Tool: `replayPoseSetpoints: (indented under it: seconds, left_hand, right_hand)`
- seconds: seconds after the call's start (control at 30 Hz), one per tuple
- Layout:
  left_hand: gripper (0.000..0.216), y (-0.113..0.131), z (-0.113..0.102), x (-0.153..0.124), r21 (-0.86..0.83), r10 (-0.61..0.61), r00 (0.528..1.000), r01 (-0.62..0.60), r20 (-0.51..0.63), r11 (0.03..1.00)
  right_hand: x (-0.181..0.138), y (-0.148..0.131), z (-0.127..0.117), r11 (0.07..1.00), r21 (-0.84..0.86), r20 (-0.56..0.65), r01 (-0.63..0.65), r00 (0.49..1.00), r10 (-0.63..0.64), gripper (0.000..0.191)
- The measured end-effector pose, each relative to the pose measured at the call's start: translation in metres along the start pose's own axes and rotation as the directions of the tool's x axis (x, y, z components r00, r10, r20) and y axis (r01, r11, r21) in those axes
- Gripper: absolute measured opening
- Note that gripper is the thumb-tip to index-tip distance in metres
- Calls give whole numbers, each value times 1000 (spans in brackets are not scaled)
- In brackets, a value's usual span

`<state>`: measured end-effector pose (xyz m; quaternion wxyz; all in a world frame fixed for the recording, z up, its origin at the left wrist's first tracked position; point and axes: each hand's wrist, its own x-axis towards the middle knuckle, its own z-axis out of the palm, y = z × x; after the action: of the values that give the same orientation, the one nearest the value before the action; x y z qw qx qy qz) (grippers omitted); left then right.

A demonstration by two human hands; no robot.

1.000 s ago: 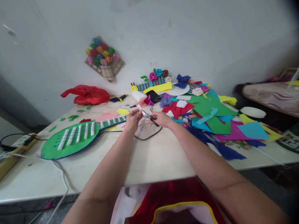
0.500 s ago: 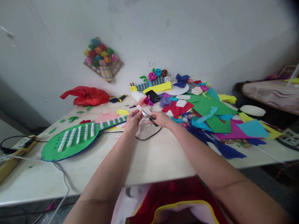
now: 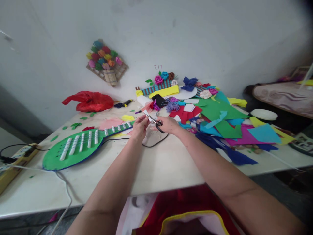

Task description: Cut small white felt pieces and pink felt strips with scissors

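Note:
My left hand (image 3: 140,126) pinches a small piece of white paper (image 3: 146,113) over the middle of the table. My right hand (image 3: 167,125) is closed around the black handles of a pair of scissors (image 3: 159,125), whose blades lie against the paper. Just left of my left hand rests a green guitar-shaped cutout (image 3: 80,148) with a blue edge, white rolled strips and thin strings; its neck reaches toward that hand. A black cord (image 3: 156,144) curves on the table below both hands.
Coloured paper sheets and scraps (image 3: 220,114) are heaped on the right. Behind my hands are a dark phone (image 3: 159,100), purple yarn (image 3: 172,105) and paper flowers (image 3: 158,79). A red plastic bag (image 3: 93,100) sits back left, a power strip (image 3: 18,163) at the left edge.
The scissor handles look spread wider than before, with the lower loop dropped slightly. Both hands stay in nearly the same place, and the whole view has shifted a little.

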<state>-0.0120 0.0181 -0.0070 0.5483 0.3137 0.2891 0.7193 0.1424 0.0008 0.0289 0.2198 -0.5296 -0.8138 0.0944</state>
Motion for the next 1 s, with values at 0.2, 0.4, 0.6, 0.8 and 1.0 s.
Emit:
replayPoseSetpoints:
  seconds: [0.2, 0.4, 0.6, 0.8, 1.0]
  left_hand:
    - [24, 0, 1, -1, -29, -1, 1000, 0, -20, 1000]
    - [21, 2, 4, -4, -40, -5, 999, 4, -41, 999]
    - [19, 1, 4, -1, -26, 1, 998, -2, -57, 1000]
    - [16, 1, 4, -1, -43, -20, 996, 16, -84, 999]
    - [17, 3, 5, -2, -39, -37, 997, 34, -75, 999]
  right_hand:
    - [-1, -3, 2, 999, -41, -11, -4, 1000, 4, 45]
    - [2, -1, 5, 997, -82, -26, 5, 1000, -7, 43]
    - [3, -2, 7, 990, -139, -52, 25, 998, -33, 44]
    - [4, -2, 8, 984, -175, -60, 44, 997, -55, 44]
    - [2, -2, 6, 981, -184, -56, 59, 996, -70, 47]
